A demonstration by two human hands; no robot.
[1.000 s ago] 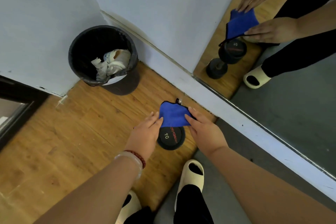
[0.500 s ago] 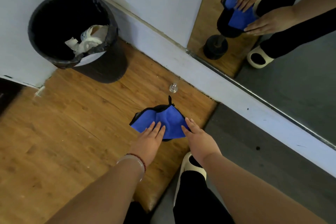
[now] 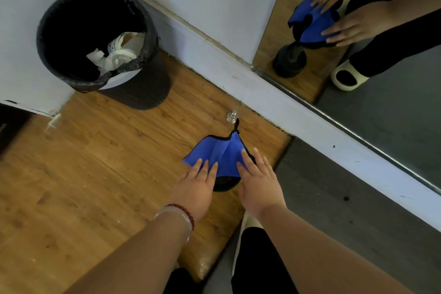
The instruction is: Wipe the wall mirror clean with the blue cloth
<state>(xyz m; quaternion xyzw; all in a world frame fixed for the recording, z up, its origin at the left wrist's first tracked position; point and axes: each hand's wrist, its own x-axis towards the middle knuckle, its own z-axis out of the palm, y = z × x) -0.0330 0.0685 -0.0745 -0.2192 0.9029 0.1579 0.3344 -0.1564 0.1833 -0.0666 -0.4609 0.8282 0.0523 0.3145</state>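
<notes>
The blue cloth (image 3: 218,153), edged in black with a small loop at its far corner, lies spread over the top of a black dumbbell (image 3: 224,182) standing on the wooden floor. My left hand (image 3: 196,185) rests flat on the cloth's near left edge, fingers straight. My right hand (image 3: 259,180) lies flat on its right side, fingers straight too. The wall mirror (image 3: 391,93) runs along the wall at the right and reflects both hands, the cloth and the dumbbell.
A black bin (image 3: 95,38) lined with a bag and holding white rubbish stands in the corner at the left. A small clear floor stopper (image 3: 232,116) sits by the white skirting (image 3: 262,93). Grey floor covering (image 3: 334,217) lies to the right. A pale slipper (image 3: 247,221) shows beneath my right forearm.
The cloth has been spread wider over the dumbbell top, and both hands have flattened onto it. The view has dropped lower and closer to the floor.
</notes>
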